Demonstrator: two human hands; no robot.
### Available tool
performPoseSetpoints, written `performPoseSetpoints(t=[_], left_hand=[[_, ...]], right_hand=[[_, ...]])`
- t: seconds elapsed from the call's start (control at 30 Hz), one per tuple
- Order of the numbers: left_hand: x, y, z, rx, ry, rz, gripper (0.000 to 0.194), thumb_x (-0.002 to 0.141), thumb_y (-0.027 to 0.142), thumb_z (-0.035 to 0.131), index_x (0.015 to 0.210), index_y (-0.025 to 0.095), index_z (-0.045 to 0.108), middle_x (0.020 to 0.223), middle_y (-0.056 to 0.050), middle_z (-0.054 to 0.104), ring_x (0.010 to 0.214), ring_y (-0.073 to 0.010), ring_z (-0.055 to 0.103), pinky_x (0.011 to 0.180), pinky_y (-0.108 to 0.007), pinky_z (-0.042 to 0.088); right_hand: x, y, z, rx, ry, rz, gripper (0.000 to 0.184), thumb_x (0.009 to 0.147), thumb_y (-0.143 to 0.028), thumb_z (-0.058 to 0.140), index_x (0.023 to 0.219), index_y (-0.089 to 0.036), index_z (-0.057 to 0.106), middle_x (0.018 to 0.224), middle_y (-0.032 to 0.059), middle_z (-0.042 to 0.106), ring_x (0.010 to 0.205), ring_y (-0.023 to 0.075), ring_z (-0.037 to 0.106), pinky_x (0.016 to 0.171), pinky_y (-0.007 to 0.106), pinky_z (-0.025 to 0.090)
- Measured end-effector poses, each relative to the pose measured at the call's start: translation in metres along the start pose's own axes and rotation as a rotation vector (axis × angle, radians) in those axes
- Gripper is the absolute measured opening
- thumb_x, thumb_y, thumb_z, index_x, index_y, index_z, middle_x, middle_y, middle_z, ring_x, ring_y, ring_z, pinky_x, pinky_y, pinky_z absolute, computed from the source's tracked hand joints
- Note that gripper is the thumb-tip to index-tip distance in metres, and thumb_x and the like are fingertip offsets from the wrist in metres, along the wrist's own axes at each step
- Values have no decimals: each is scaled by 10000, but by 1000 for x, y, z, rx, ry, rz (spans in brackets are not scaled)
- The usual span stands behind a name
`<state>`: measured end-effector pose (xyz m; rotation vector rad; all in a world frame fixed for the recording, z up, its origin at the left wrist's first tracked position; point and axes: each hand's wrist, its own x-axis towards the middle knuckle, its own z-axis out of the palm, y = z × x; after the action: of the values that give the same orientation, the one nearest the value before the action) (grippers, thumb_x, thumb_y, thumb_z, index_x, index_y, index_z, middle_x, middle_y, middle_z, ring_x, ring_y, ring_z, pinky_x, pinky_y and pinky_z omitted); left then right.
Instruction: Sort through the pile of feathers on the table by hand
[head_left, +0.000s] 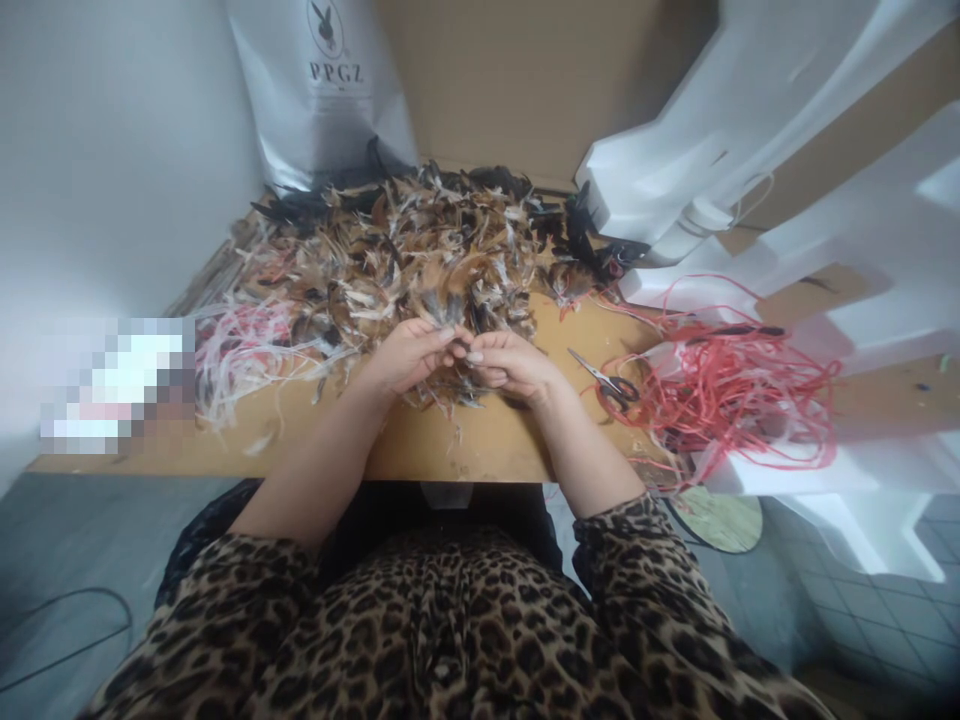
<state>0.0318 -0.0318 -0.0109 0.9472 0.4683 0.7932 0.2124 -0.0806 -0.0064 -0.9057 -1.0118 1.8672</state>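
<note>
My left hand and my right hand meet over the middle of the table, fingertips pinched close together. Between them is a small bunch of brown and grey feathers, its tips pointing away from me. The left fingers close around the lower end of the bunch. My right thumb and forefinger pinch right beside it; what they grip is too small to make out. A large heap of brown, white and black feathers spreads behind both hands, and some loose ones lie under them.
Black-handled scissors lie right of my hands, beside a tangle of red and pink strings. White and pink strips lie at the left. A white printed bag stands behind the heap; white foam pieces rise at the right.
</note>
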Motion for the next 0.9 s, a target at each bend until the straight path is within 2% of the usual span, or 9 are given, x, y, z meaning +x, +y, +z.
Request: performPoseSetpoints(t=[0.17, 0.33, 0.57, 0.77, 0.9], left_hand=[[4, -1, -1, 2, 149, 18, 333, 583, 337, 895, 799, 120, 763, 810, -54, 750, 609, -67, 660, 509, -129, 483], [5, -8, 0, 123, 119, -29, 301, 648, 351, 852, 779, 99, 751, 752, -71, 742, 556, -72, 636, 475, -145, 461], [5, -10, 6, 170, 139, -60, 234, 682, 297, 822, 711, 87, 723, 676, -75, 720, 502, -70, 604, 457, -157, 442], [4, -10, 4, 192, 126, -52, 258, 654, 325, 833, 679, 95, 718, 606, -58, 691, 484, -76, 590, 450, -164, 439], [4, -10, 4, 266, 107, -28, 288, 660, 371, 825, 704, 105, 725, 611, -51, 691, 476, -79, 583, 459, -181, 451]], right_hand=[[2, -1, 4, 79, 154, -182, 398, 558, -327, 883, 693, -173, 541, 470, -115, 414, 405, 2, 269, 424, 160, 141], [9, 3, 9, 69, 330, -311, 408, 534, -345, 883, 698, -184, 546, 509, -94, 508, 421, 14, 298, 434, 175, 172], [14, 9, 11, -22, 390, -297, 445, 533, -419, 873, 711, -193, 534, 528, -60, 585, 419, 30, 351, 433, 186, 186], [13, 12, 11, -123, 433, -377, 354, 597, -376, 847, 727, -185, 579, 551, -66, 572, 452, 38, 390, 458, 195, 243], [11, 10, 11, -171, 478, -378, 360, 609, -393, 835, 701, -187, 554, 586, -65, 567, 481, 43, 396, 476, 200, 259]])
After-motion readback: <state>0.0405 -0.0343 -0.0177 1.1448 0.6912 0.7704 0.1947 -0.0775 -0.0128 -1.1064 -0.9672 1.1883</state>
